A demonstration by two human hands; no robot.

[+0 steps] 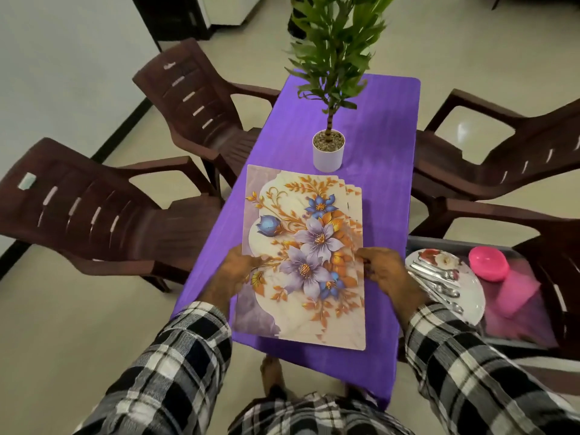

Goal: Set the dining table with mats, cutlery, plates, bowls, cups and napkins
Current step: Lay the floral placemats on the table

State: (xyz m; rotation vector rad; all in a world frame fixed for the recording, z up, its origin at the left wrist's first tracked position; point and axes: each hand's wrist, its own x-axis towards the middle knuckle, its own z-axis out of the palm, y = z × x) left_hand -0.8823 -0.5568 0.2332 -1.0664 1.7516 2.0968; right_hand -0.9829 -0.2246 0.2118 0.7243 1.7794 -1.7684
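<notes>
A stack of floral place mats (309, 233) lies lengthwise on the near half of the purple table (383, 189). My left hand (233, 271) grips the stack's left edge and my right hand (381, 270) grips its right edge, where several mat edges fan out. To the right, on a low tray (530, 334), a white plate (470, 304) carries spoons and forks (439, 279). A pink bowl (488, 263) and pink napkins (518, 291) lie beside the plate.
A potted plant in a white pot (328, 153) stands at the table's middle, just beyond the mats. Brown plastic chairs (94, 224) flank the table, two on the left and two on the right. My foot (272, 376) shows under the near table edge.
</notes>
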